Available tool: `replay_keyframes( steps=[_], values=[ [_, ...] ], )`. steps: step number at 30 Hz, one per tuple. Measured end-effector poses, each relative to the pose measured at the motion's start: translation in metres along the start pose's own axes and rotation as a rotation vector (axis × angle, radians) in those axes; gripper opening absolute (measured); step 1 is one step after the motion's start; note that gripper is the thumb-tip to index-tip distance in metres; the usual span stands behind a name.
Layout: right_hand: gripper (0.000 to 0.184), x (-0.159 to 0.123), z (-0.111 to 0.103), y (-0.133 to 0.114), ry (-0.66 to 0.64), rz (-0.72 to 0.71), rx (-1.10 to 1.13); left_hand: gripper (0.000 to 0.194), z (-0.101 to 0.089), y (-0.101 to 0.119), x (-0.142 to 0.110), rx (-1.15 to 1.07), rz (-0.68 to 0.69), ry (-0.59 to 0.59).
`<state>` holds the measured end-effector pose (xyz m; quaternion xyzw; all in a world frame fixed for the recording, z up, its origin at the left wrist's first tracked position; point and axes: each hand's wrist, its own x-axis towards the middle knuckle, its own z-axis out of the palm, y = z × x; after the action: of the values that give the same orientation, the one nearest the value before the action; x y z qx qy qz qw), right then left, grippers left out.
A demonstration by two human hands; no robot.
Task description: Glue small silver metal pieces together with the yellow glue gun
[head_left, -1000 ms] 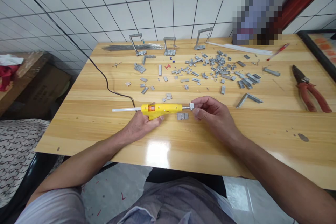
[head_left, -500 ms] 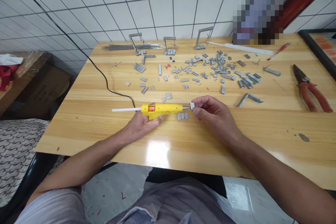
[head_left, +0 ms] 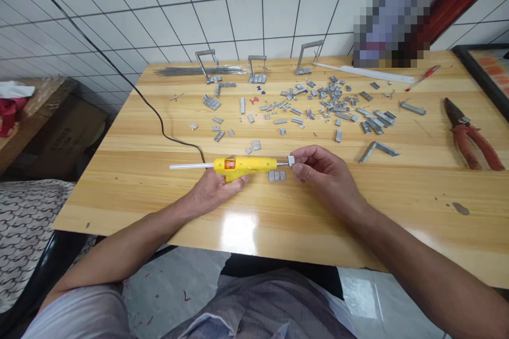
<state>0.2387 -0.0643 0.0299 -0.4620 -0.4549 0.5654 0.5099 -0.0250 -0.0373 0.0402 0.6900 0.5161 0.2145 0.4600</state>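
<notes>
A yellow hot glue gun [head_left: 254, 163] lies level in my left hand [head_left: 212, 188], its handle wrapped by closed fingers. Out of its back end sticks a clear glue stick [head_left: 191, 167]. At the metal nozzle tip, my right hand [head_left: 322, 169] pinches a small grey metal piece [head_left: 291, 161] between thumb and fingertips; nozzle and piece appear to touch. Just below the nozzle, a short row of grey pieces [head_left: 277, 176] rests on the wooden table [head_left: 167, 206]. Two or so loose grey pieces [head_left: 255, 145] lie behind the gun.
Scattered grey metal pieces [head_left: 330, 98] cover the table's middle back. Three small bracket-shaped stands [head_left: 257, 69] stand near the tiled wall, beside thin wires [head_left: 178, 71]. Red-handled pliers [head_left: 469, 137], an L-shaped piece [head_left: 377, 149] and a red pen [head_left: 422, 78] lie right. A black cord [head_left: 159, 116] crosses at left.
</notes>
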Motion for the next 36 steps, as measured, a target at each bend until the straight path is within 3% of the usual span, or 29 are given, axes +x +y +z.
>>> replay_keyframes(
  steps=[9,19,36],
  values=[
    [0.027,-0.0004,-0.0005,-0.0001,-0.005,-0.003,-0.006,0.026,-0.0007,-0.0020,-0.0003,0.015,0.021,-0.030],
    [0.022,-0.0010,-0.0006,-0.0009,-0.011,0.008,0.007,0.023,-0.0017,-0.0044,0.0014,0.049,0.062,0.048],
    [0.026,-0.0006,0.0005,-0.0003,-0.016,0.010,-0.008,0.028,-0.0012,-0.0058,0.0013,0.027,0.002,0.046]
  ],
)
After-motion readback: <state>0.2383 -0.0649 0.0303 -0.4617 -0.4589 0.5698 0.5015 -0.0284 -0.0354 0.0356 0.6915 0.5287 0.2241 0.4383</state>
